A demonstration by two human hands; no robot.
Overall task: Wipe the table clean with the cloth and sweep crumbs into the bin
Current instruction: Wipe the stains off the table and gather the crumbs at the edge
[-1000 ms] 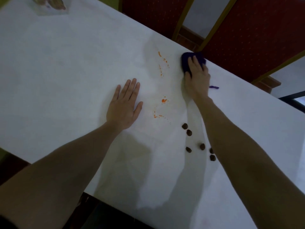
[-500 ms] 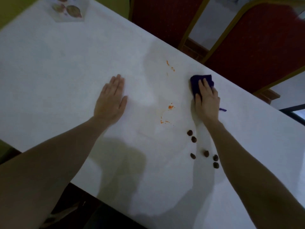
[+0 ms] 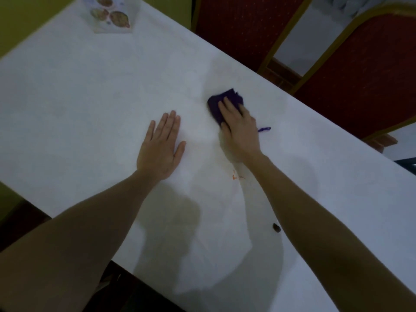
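Note:
A white table (image 3: 90, 91) fills the view. My right hand (image 3: 239, 129) presses a dark purple cloth (image 3: 219, 103) flat on the table, fingers straight over it. A loose purple thread (image 3: 264, 129) trails from the cloth to the right of that hand. My left hand (image 3: 161, 149) rests palm down on the table, to the left of the cloth, fingers straight. A faint orange smear (image 3: 235, 176) shows just below my right wrist. One brown crumb (image 3: 276, 227) peeks out beside my right forearm; any others are hidden under the arm. No bin is in view.
Two red chairs with gold frames (image 3: 238, 30) (image 3: 364, 82) stand along the table's far edge. A printed card with food pictures (image 3: 111, 18) lies at the far left corner. The near table edge (image 3: 94, 246) runs diagonally at the bottom left.
My right hand slid the cloth leftward over the orange spots, most of which no longer show. My left hand stayed flat. The view shifted, and my forearm now covers most crumbs.

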